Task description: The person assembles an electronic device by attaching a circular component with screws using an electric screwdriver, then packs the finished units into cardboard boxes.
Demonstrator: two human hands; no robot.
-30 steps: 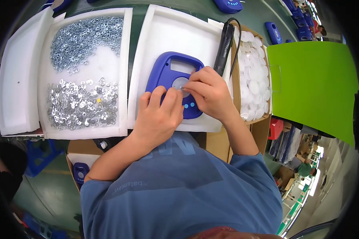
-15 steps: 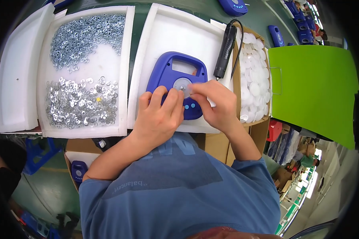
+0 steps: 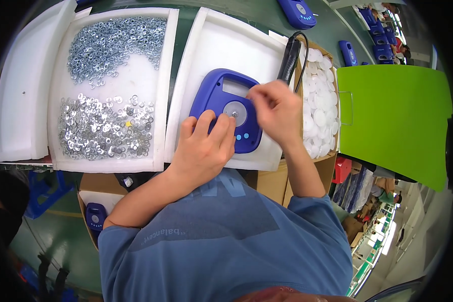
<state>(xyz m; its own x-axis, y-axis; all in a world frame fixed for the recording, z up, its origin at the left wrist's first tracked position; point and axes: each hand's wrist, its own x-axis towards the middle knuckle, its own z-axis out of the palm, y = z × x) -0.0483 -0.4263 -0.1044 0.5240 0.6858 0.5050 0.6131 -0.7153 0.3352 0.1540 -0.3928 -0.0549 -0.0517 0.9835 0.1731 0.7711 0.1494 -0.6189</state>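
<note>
A blue plastic case with a cut-out handle lies in a white foam tray. At its middle sits a pale round disc with a small metal stud. My left hand rests on the lower left of the case, its curled fingertips near the stud and its thumb hidden. Lifted over the right side of the case, my right hand is blurred, its fingers bent; I see nothing in them. Just beyond it leans a black corded electric screwdriver, its lower end hidden behind the hand.
Left, a white foam tray holds spring washers at the back and flat washers in front. A cardboard box of white discs stands right, beside a green panel. More blue cases lie farther back.
My right hand has left the stud, moving up and right toward the screwdriver. The left hand keeps its place on the case. The whole view has shifted slightly.
</note>
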